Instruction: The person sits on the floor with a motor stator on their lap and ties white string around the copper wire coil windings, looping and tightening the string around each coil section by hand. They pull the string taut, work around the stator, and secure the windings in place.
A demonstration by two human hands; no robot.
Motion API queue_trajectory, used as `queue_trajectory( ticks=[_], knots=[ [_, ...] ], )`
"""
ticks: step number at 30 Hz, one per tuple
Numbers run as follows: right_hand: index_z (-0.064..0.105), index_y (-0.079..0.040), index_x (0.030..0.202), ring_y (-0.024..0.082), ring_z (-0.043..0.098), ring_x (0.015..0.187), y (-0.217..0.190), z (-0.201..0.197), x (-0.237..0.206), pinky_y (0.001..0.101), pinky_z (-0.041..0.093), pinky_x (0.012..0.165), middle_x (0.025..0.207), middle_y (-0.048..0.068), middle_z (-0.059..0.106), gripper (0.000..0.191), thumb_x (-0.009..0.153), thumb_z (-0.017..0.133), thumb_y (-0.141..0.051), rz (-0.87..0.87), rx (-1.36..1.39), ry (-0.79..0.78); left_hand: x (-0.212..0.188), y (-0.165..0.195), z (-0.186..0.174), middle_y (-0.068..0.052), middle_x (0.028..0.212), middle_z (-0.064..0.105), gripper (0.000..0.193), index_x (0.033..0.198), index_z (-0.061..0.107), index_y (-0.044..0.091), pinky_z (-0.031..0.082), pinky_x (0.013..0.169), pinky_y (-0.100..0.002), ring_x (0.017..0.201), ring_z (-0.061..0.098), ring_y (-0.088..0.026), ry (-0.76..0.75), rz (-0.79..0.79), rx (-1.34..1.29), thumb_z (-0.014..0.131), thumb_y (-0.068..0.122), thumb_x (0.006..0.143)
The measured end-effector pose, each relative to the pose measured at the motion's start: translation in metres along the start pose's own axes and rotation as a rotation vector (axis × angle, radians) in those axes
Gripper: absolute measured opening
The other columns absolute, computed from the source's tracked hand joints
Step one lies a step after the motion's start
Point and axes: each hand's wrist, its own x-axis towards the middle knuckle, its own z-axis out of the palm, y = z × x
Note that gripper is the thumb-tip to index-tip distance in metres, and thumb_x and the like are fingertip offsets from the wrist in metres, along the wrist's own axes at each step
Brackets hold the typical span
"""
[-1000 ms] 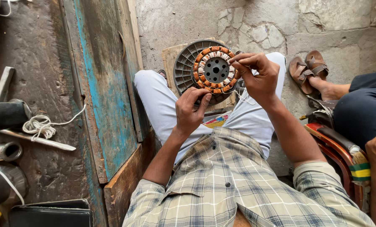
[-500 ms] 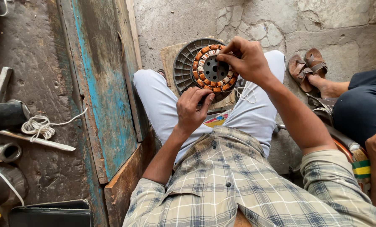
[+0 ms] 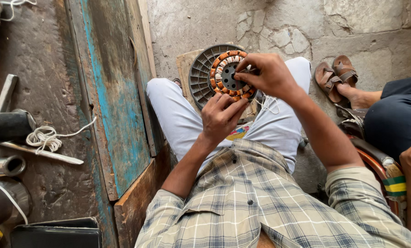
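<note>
A round motor stator [image 3: 228, 76] with copper-orange windings sits between my knees, leaning on a grey finned round cover [image 3: 201, 76] behind it. My left hand [image 3: 221, 117] grips the stator's lower edge with fingers curled against the windings. My right hand [image 3: 267, 76] lies over the stator's right side, fingertips pinched near its dark centre on something thin that I cannot make out. Thin white threads [image 3: 269, 103] hang below that hand over my light trousers.
A worn blue-painted wooden plank [image 3: 113, 101] stands at my left. Further left lie a coil of white cord [image 3: 42, 138], metal tubes [image 3: 3, 165] and a dark roller [image 3: 8, 126]. Another person's sandalled feet [image 3: 336, 78] and dark-trousered leg [image 3: 391, 121] are at the right.
My right hand has slid leftwards across the stator, from its upper right rim to over its centre. The left hand has kept its hold on the lower edge.
</note>
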Motion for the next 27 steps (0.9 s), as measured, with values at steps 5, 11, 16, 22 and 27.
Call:
queue_trajectory(
  ticks=[5,11,16,22,27],
  knots=[
    [0.069,-0.005,0.115,0.032,0.068,0.117,-0.014,0.010,-0.058,0.0517,0.044,0.114,0.119,0.015,0.072,0.027,0.090,0.074,-0.013,-0.373,0.228,0.029,-0.010,0.021,-0.013,-0.003,0.090,0.066,0.015,0.106,0.075,0.008,0.049,0.067,-0.028,0.077,0.060,-0.015,0.078,-0.208,-0.569,0.081,0.011,0.093],
    [0.071,-0.002,0.110,0.019,0.072,0.076,-0.008,0.016,-0.147,0.0422,0.057,0.095,0.081,0.007,0.072,0.018,0.093,0.073,-0.007,-0.194,0.547,0.017,0.013,-0.004,-0.016,-0.002,0.095,0.065,0.021,0.109,0.077,0.012,0.049,0.071,-0.032,0.083,0.058,-0.017,0.038,-0.154,-0.290,0.083,0.017,0.090],
    [0.071,0.000,0.108,0.017,0.069,0.072,0.004,0.001,-0.185,0.0316,0.056,0.069,0.076,0.007,0.069,0.016,0.092,0.070,-0.004,-0.137,0.604,0.077,0.050,-0.017,-0.002,-0.002,0.106,0.063,0.028,0.115,0.075,0.013,0.047,0.086,-0.041,0.102,0.056,-0.023,-0.231,-0.001,0.103,0.080,0.026,0.090],
    [0.074,0.000,0.102,0.014,0.067,0.061,0.013,-0.017,-0.200,0.0270,0.051,0.057,0.071,0.007,0.070,0.013,0.091,0.070,-0.006,-0.054,0.540,0.119,0.057,0.001,0.019,-0.003,0.099,0.063,0.017,0.098,0.075,0.013,0.045,0.083,-0.044,0.096,0.057,-0.024,-0.335,-0.005,0.273,0.076,0.028,0.090],
    [0.073,0.000,0.104,0.014,0.068,0.065,0.015,-0.017,-0.203,0.0273,0.052,0.060,0.073,0.008,0.070,0.013,0.093,0.070,-0.006,-0.084,0.546,0.124,0.046,0.008,0.035,-0.007,0.097,0.062,0.017,0.087,0.067,0.006,0.047,0.086,-0.043,0.096,0.058,-0.027,-0.296,-0.035,0.349,0.073,0.020,0.095]
  ],
)
